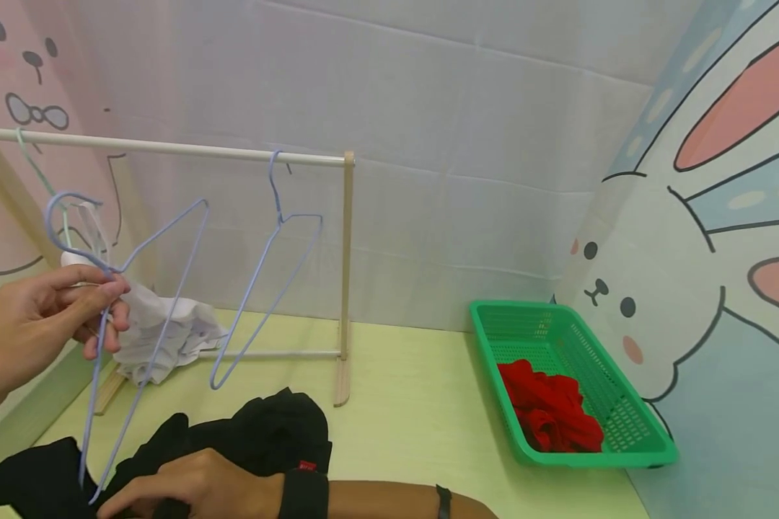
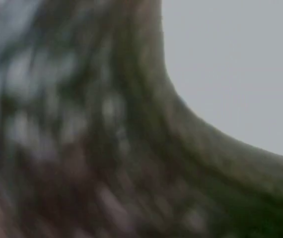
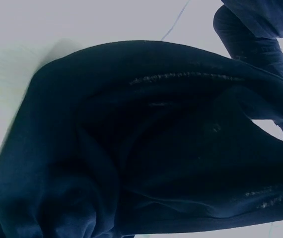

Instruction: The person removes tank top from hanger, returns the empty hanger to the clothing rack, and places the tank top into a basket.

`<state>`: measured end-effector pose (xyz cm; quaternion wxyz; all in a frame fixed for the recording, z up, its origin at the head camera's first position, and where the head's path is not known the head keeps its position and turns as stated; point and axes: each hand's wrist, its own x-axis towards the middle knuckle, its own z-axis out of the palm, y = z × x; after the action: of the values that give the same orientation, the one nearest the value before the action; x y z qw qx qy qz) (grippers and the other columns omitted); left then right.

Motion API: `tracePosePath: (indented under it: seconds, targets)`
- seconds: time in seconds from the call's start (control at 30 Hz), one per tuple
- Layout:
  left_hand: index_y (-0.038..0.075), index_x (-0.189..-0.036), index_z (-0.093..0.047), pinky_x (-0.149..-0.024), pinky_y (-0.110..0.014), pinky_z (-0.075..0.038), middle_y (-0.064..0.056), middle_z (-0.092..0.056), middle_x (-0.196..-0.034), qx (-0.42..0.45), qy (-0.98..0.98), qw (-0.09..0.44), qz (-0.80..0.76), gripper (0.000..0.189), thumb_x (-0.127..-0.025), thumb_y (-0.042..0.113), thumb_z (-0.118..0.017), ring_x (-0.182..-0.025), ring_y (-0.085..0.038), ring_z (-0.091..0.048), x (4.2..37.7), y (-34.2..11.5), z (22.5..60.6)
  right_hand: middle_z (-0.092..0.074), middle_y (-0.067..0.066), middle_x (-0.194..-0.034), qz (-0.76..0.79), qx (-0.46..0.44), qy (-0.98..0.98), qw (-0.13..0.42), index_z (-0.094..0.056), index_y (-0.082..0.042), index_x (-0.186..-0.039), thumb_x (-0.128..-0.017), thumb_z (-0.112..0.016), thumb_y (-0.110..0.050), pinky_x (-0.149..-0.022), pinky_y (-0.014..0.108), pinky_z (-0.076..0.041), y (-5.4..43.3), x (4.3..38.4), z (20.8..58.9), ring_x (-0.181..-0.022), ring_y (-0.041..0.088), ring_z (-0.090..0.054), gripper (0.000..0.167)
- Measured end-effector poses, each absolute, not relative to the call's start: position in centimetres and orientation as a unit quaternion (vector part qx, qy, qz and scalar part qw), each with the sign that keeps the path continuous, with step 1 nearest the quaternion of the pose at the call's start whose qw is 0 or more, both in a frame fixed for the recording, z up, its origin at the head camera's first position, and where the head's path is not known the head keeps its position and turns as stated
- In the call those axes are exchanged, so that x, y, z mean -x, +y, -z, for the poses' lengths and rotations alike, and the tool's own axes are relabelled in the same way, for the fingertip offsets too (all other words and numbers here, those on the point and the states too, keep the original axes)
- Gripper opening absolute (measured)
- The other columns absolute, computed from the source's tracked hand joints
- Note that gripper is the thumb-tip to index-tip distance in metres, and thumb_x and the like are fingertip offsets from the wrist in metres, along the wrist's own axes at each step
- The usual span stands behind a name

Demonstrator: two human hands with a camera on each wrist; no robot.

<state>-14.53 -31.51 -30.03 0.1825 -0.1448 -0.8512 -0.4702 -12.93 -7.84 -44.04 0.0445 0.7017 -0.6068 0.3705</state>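
In the head view my left hand (image 1: 71, 310) pinches a light-blue clothes hanger (image 1: 192, 252) just below its hook, holding it up at the left. The hanger's lower end reaches down to a black garment (image 1: 266, 425) on the table. My right hand (image 1: 195, 483) grips the black cloth at the bottom edge, its fingertips partly hidden. Dark folds of the same garment (image 3: 146, 134) fill most of the right wrist view. The left wrist view is too blurred to make out the hand or hanger.
A clothes rack (image 1: 347, 274) stands behind, with another light-blue hanger (image 1: 253, 274) on its rail. White cloth (image 1: 169, 331) hangs at the left near a pale green hanger (image 1: 35, 169). At the right, a green basket (image 1: 617, 375) holds red cloth (image 1: 552, 411).
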Motion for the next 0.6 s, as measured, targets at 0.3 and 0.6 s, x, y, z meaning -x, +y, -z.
tracePosePath:
  seconds: [0.3,0.6]
  targets:
    - [0.017,-0.115,-0.066,-0.051,-0.025,-0.05,-0.003,-0.072,-0.079,0.163,-0.844,0.192,0.473,0.02,-0.113,0.002,-0.053,-0.057,-0.018,-0.063,14.7,-32.0,30.9,-0.072,0.004,-0.072,-0.505,-0.617,-0.585,0.15,-0.064,0.013,-0.115,-0.089,-0.074,0.014,-0.076,0.005,-0.05,-7.8,13.4,43.2,-0.069,-0.008,-0.059,0.028]
    - [0.015,-0.118,-0.07,-0.048,-0.022,-0.049,0.003,-0.076,-0.081,0.191,-0.786,0.244,0.535,0.032,-0.111,-0.007,-0.048,-0.057,-0.01,-0.067,15.2,-33.4,30.6,-0.07,0.002,-0.068,-0.508,-0.619,-0.58,0.148,-0.062,0.013,-0.115,-0.087,-0.074,0.016,-0.075,0.005,-0.05,-7.1,13.2,42.9,-0.067,-0.008,-0.057,0.03]
